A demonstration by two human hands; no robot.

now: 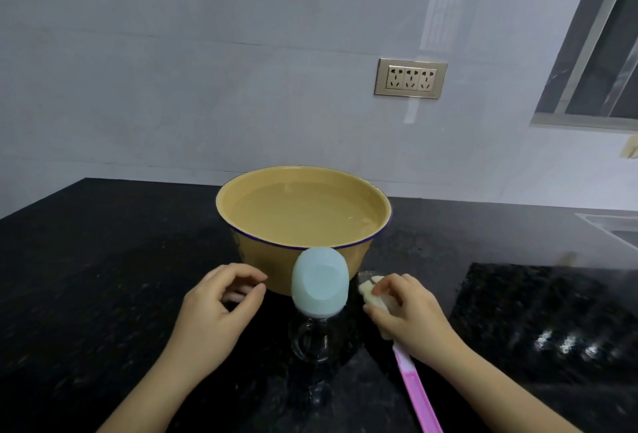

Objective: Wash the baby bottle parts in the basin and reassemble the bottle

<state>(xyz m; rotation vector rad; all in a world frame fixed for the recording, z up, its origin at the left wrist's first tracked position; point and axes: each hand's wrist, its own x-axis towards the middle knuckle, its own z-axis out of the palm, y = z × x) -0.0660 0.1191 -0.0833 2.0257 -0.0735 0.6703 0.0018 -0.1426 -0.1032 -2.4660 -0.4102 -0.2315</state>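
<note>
Standing upright on desk (103,277) between your hands: bottle (319,289), just right of left hand (214,308) (loosely curled, empty); right hand (407,312) grips brush (414,387).

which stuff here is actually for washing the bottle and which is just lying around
For the job: baby bottle, blue cap, yellow basin of water, pink-handled sponge brush.
Lying about: wall socket, window, sink.

Black counter (103,277) bears basin (255,255), bottle (319,284), brush (417,394).
</note>
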